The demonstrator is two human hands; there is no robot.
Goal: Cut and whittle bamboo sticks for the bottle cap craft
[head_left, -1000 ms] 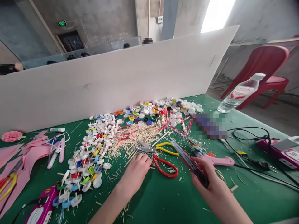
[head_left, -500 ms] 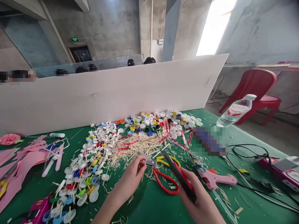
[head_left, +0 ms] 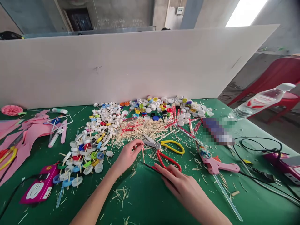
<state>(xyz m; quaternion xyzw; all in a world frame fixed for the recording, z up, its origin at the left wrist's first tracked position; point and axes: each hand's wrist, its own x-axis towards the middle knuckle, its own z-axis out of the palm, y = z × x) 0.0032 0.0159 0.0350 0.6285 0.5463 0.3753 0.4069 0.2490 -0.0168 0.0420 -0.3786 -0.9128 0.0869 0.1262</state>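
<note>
Between the thumb and fingers of my left hand [head_left: 130, 153] a thin wooden stick [head_left: 143, 155] points down toward the green table. My right hand [head_left: 177, 181] is closed on a dark craft knife [head_left: 151, 167], whose tip lies close to the stick's lower end. Just beyond both hands rest scissors [head_left: 156, 145] with one yellow and one red handle, their blades apart. Behind them spreads a pile of short wooden sticks [head_left: 138, 131].
Many bottle caps [head_left: 103, 122], some with sticks, lie left and behind. A pink glue gun [head_left: 220, 165], water bottle [head_left: 262, 101] and cables are at right. Pink paper [head_left: 35, 134] and a magenta power strip [head_left: 41, 186] are at left. A white board [head_left: 131, 65] stands behind.
The view has tilted down. The knife in my right hand has swung down and left to the stick at my left hand. The scissors now lie more turned to the right.
</note>
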